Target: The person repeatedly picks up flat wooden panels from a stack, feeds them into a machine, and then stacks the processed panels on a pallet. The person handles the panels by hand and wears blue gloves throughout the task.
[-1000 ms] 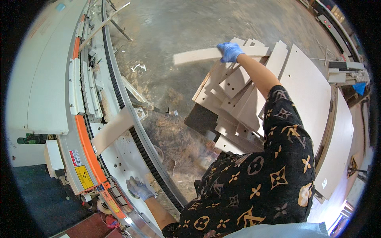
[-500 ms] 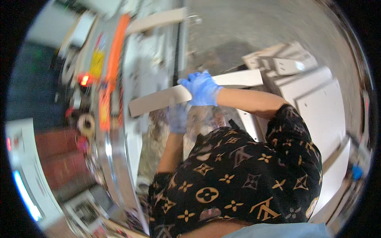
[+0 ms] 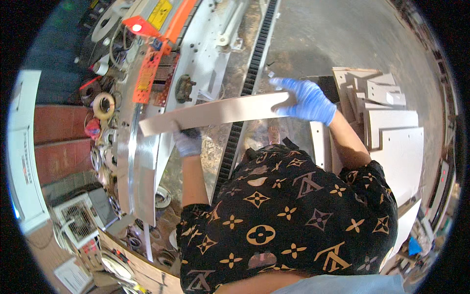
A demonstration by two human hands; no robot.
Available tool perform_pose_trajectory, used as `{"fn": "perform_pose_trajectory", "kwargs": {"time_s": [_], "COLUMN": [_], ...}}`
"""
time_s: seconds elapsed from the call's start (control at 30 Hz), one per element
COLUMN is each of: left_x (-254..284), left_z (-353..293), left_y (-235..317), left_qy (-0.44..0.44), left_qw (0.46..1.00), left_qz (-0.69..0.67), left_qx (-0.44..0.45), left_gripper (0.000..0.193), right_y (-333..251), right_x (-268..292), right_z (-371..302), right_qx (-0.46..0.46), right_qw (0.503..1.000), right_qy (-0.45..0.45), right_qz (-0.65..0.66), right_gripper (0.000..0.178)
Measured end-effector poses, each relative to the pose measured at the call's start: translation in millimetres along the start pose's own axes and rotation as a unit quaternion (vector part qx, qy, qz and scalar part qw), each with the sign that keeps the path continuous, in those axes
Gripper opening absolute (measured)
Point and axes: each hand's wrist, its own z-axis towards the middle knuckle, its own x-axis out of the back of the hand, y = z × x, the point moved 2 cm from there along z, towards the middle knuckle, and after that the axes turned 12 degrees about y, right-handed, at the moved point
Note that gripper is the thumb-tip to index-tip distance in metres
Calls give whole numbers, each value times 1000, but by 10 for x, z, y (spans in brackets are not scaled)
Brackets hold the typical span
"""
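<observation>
A long, narrow pale board point(image 3: 230, 111) spans the space between my hands, slanting slightly up toward the right. My right hand point(image 3: 311, 103), in a blue glove, grips its right end, thumb and fingers on opposite edges. Near the left end, my left hand point(image 3: 187, 141), in a greyish-blue glove, holds the lower edge; some of its fingers are hidden behind the board. The board's left tip overlaps the shiny metal bed point(image 3: 139, 166) of a machine in view; I cannot tell whether they touch.
An orange machine guard point(image 3: 144, 73) and a black ribbed track point(image 3: 254, 54) lie ahead to the left. Rolls of tape point(image 3: 104, 106) line the far left. Stacked pale panels point(image 3: 391, 147) lean at my right. Bare concrete floor point(image 3: 318, 39) stretches ahead.
My right hand has shifted from the board's middle to its right end. The view has turned, and the board appears further left over the metal bed. Both hands have moved apart.
</observation>
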Motion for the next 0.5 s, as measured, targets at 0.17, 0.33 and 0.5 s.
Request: {"fn": "perform_pose_trajectory", "kwargs": {"time_s": [0.17,0.33,0.5], "left_x": [-7,-73,-115], "left_z": [-7,-28,14], "left_y": [166,195,132], "left_qy": [56,26,38], "left_qw": [998,999,999], "left_qz": [-41,-19,-28], "left_qx": [12,-11,-2], "left_gripper": [55,52,52], "right_y": [113,43,101], "right_x": [86,-47,-60], "right_z": [-214,-397,-438], "right_qx": [-184,-165,-180], "right_qw": [869,833,823], "right_qy": [48,92,168], "right_qz": [457,520,512], "right_gripper": [49,46,38]}}
